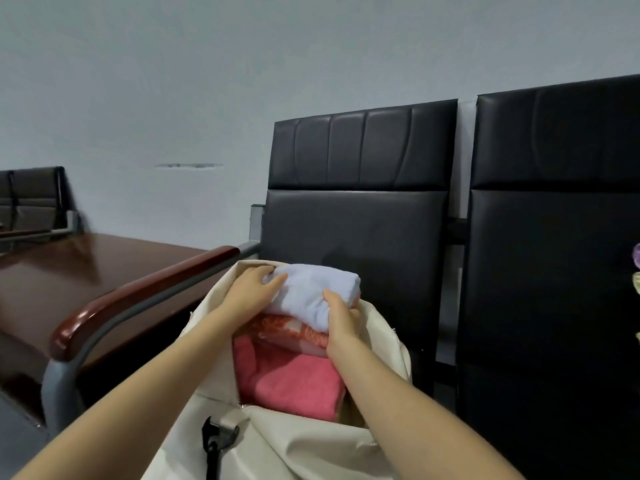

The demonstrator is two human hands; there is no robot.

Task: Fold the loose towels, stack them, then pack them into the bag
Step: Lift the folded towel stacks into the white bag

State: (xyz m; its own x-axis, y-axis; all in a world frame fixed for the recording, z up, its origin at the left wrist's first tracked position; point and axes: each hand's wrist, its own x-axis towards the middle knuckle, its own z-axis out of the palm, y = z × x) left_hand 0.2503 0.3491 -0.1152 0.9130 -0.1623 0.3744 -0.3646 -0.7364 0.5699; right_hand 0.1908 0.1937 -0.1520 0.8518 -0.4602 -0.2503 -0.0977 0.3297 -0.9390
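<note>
Both hands (254,289) (341,322) grip towels (308,296) inside bag (311,452)

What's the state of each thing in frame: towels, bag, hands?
white towel: folded, top of stack, gripped from both sides
orange patterned towel: folded, mid-stack
pink towel: folded, bottom, inside the bag
bag: cream, mouth open, on the black chair
left hand: grips white towel
right hand: grips the stack

Cream bag (304,448); lavender (311,292), orange-patterned (298,332), seemingly pink towels (294,382).
</note>
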